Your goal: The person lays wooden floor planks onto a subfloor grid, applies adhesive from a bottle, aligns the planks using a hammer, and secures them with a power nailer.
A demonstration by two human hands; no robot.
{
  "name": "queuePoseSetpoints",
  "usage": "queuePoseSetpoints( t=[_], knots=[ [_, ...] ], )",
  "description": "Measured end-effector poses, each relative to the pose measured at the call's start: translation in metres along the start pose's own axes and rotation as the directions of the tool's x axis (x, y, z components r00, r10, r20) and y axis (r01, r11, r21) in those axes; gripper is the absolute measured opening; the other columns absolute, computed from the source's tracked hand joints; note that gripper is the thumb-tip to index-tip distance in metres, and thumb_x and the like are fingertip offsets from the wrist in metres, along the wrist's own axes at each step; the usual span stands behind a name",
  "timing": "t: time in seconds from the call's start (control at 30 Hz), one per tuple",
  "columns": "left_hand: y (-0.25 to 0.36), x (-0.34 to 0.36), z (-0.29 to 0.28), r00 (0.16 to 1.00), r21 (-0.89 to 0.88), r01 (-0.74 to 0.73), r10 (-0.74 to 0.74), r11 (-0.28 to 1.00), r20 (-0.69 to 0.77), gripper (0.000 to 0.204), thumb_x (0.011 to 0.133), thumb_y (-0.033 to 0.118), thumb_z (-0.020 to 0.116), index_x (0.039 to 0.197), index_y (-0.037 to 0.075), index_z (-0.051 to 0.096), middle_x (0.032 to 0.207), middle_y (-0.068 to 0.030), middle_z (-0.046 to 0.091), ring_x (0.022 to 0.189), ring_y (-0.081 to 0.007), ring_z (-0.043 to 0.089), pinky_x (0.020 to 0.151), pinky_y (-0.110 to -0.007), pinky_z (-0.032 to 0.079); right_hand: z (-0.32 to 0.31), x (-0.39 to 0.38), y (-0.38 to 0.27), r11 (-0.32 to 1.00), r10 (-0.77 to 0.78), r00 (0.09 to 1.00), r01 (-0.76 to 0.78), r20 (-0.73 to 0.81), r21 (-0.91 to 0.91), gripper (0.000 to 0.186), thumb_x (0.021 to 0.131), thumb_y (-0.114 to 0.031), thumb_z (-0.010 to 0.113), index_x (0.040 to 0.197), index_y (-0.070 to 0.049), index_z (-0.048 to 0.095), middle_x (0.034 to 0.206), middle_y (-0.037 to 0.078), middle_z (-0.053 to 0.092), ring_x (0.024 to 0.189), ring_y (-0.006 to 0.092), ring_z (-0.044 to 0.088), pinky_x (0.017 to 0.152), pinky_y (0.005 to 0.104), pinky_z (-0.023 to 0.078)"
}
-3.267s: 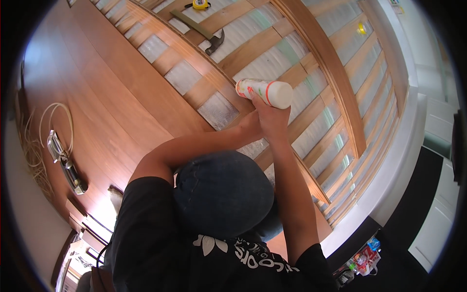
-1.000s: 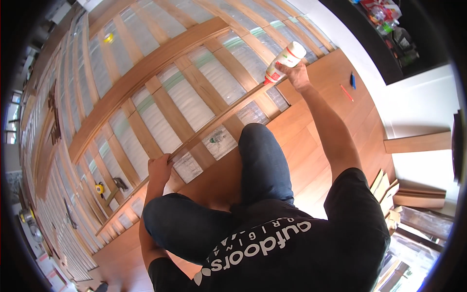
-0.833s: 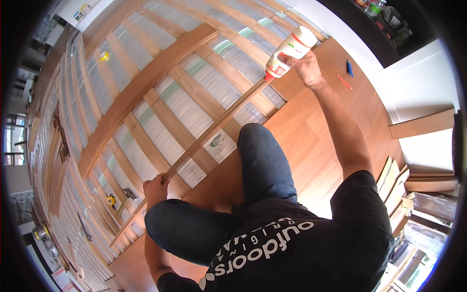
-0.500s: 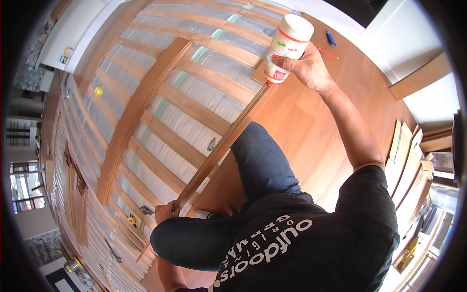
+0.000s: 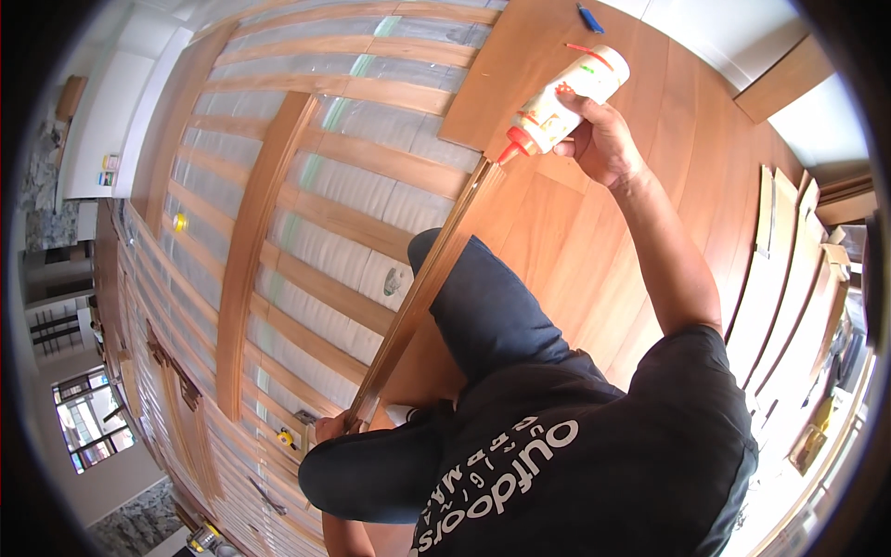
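Observation:
My right hand [image 5: 608,148] is wrapped round a white squeeze bottle [image 5: 580,88] with a red nozzle, most likely glue. The bottle tilts down to the left, and its nozzle tip is at the far end of a long brown wooden floorboard [image 5: 422,288]. This board is held on edge, slanting from far right to near left beside my bent leg. Its near end is gripped by my left hand [image 5: 332,427], whose fingers are partly hidden behind my knee. A thin wet-looking streak shows along the board's upper edge near the nozzle.
Wooden battens [image 5: 353,223] over clear plastic sheeting spread to the left, with a loose board [image 5: 251,269] across them. Laid flooring [image 5: 548,241] lies to the right, bearing a blue cutter [image 5: 588,19] and a red pencil [image 5: 581,46]. Stacked boards [image 5: 766,269] stand at far right; a yellow tape measure [image 5: 286,437] lies near left.
My right hand has tipped the bottle from nearly upright, nozzle down, to a stronger slant, its base swinging right. The whole view has shifted a little. My left hand keeps its hold on the board.

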State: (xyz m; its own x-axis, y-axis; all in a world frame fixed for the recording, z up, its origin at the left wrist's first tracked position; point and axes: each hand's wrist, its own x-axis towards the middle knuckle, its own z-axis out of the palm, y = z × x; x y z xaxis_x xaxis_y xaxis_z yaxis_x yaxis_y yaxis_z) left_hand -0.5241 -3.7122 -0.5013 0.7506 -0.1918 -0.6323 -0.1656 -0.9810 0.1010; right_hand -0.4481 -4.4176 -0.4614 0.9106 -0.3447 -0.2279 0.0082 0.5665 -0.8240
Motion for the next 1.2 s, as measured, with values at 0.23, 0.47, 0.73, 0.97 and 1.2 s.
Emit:
queuePoseSetpoints(
  t=[0.23, 0.47, 0.73, 0.97, 1.2],
  knots=[
    [-0.032, -0.001, 0.018, 0.993, 0.033, 0.041, -0.044, 0.999, 0.112, 0.035, 0.089, 0.033, 0.078, 0.117, 0.011, 0.073, 0.091, -0.0129, 0.073, 0.094, -0.0269, 0.054, 0.088, -0.039, 0.046, -0.008, -0.005, 0.021, 0.985, 0.003, 0.999, -0.011, 0.044, 0.171, 0.046, 0.097, -0.028, 0.070, 0.129, 0.001, 0.055, 0.118, 0.014, 0.070, 0.109, 0.0254, 0.070, 0.090, 0.0395, 0.061],
    [0.034, -0.003, -0.013, 0.998, -0.069, 0.050, -0.052, 0.996, -0.023, 0.029, 0.089, 0.029, 0.078, 0.111, 0.011, 0.076, 0.083, -0.0101, 0.069, 0.092, -0.0271, 0.052, 0.084, -0.042, 0.044, -0.021, 0.008, 0.036, 0.991, 0.038, 0.996, -0.027, -0.086, 0.130, 0.049, 0.096, -0.033, 0.073, 0.128, 0.000, 0.056, 0.119, 0.013, 0.069, 0.110, 0.0254, 0.069, 0.094, 0.0428, 0.058],
    [0.068, -0.019, -0.023, 0.986, -0.193, -0.002, -0.031, 0.981, -0.167, 0.026, 0.090, 0.028, 0.077, 0.109, 0.010, 0.077, 0.085, -0.0108, 0.068, 0.094, -0.0253, 0.053, 0.083, -0.040, 0.045, -0.012, 0.013, 0.052, 0.988, 0.039, 0.989, -0.017, -0.141, 0.153, 0.048, 0.095, -0.029, 0.075, 0.128, -0.002, 0.054, 0.118, 0.012, 0.068, 0.110, 0.0262, 0.069, 0.093, 0.0459, 0.059],
    [0.095, -0.022, -0.036, 0.974, -0.235, -0.022, -0.032, 0.972, -0.224, 0.024, 0.090, 0.027, 0.077, 0.107, 0.011, 0.077, 0.085, -0.0112, 0.068, 0.092, -0.0251, 0.054, 0.083, -0.040, 0.045, -0.021, 0.015, 0.068, 0.975, 0.054, 0.976, -0.006, -0.211, 0.222, 0.045, 0.095, -0.026, 0.075, 0.127, -0.003, 0.055, 0.117, 0.011, 0.068, 0.108, 0.0268, 0.069, 0.092, 0.0473, 0.059],
    [0.051, -0.011, -0.014, 0.986, -0.188, 0.087, -0.111, 0.978, -0.121, 0.023, 0.093, 0.025, 0.073, 0.112, 0.014, 0.075, 0.089, -0.0125, 0.070, 0.094, -0.0271, 0.056, 0.086, -0.041, 0.045, -0.039, 0.025, 0.093, 0.973, 0.099, 0.958, -0.038, -0.268, 0.227, 0.044, 0.094, -0.027, 0.076, 0.126, -0.004, 0.056, 0.117, 0.011, 0.069, 0.105, 0.0266, 0.070, 0.088, 0.0457, 0.060]
  ],
)
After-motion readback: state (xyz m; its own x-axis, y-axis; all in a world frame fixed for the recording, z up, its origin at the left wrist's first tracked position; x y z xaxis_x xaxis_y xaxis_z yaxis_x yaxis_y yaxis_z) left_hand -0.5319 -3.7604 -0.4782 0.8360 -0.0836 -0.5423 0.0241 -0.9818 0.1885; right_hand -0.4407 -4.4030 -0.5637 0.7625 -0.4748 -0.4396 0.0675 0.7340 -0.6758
